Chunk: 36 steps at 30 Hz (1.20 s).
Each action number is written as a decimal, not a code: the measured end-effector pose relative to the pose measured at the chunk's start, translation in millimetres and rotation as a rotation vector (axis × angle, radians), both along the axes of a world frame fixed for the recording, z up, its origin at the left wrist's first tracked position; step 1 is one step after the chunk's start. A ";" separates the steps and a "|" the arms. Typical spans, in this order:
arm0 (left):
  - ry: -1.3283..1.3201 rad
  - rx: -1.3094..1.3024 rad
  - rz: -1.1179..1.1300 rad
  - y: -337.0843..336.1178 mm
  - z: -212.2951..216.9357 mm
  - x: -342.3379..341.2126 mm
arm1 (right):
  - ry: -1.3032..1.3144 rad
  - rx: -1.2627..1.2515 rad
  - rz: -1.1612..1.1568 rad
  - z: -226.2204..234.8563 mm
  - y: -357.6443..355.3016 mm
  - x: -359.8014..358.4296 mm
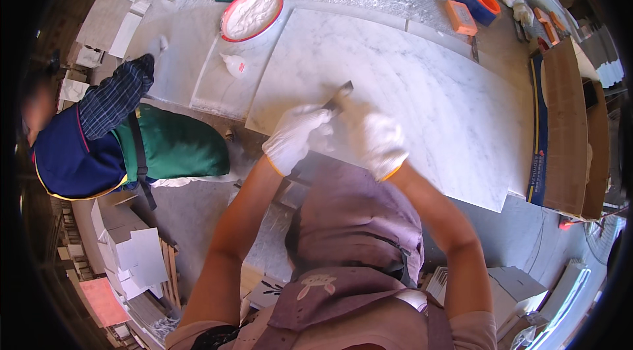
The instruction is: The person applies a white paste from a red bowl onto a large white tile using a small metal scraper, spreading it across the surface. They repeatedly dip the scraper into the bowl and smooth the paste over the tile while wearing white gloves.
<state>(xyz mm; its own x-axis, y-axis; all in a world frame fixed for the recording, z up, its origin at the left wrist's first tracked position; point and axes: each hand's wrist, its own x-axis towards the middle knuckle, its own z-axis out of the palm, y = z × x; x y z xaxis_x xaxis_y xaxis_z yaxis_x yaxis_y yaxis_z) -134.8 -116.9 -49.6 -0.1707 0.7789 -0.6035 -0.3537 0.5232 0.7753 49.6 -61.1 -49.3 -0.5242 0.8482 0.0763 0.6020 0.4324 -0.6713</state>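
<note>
Both my hands wear white work gloves over a pale marble slab with grey veins [435, 99]. My left hand [297, 132] is closed round a small flat scraper [339, 97], whose dark blade tilts up and away to the right. Close beside the blade, my right hand [377, 139] is smeared by motion. Its fingers are too blurred to show whether they grip anything. Both hands are near the slab's front edge, in front of my purple apron.
A red-rimmed bowl of white paste [252, 15] and a small white squeeze bottle [234, 65] lie left of the slab. Orange and blue tape rolls [476, 2] stand behind. A cardboard box [560, 119] borders the right. A co-worker in a green apron [175, 142] bends at left.
</note>
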 end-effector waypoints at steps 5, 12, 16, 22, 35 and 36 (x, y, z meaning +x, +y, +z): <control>0.010 -0.024 -0.005 -1.5 9.1 0.6 | 0.175 -0.017 -0.022 8.1 -1.5 -2.4; 0.078 -0.040 -0.006 -1.6 13.6 1.3 | 0.033 -0.101 -0.010 11.3 -0.3 -4.6; 0.150 0.052 -0.041 -3.1 2.6 5.7 | -0.005 -0.100 0.155 -4.3 0.7 1.1; 1.795 0.552 -0.401 -23.0 -16.9 22.3 | 0.241 -0.229 -0.016 -15.4 25.1 41.9; 1.999 0.571 -0.465 -27.4 -29.0 20.4 | 0.002 0.049 0.133 -53.9 2.2 56.9; 1.988 0.557 -0.465 -26.6 -31.0 19.1 | -0.031 0.114 0.116 -56.3 5.7 53.3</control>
<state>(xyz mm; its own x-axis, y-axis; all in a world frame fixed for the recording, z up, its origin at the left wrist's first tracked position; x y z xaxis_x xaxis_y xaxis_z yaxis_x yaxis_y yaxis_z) -115.8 -143.6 -80.7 0.0774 0.9327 0.3521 0.9956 -0.0539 -0.0761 102.9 -55.4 -105.5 -0.6214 0.7689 0.1509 0.5635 0.5723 -0.5958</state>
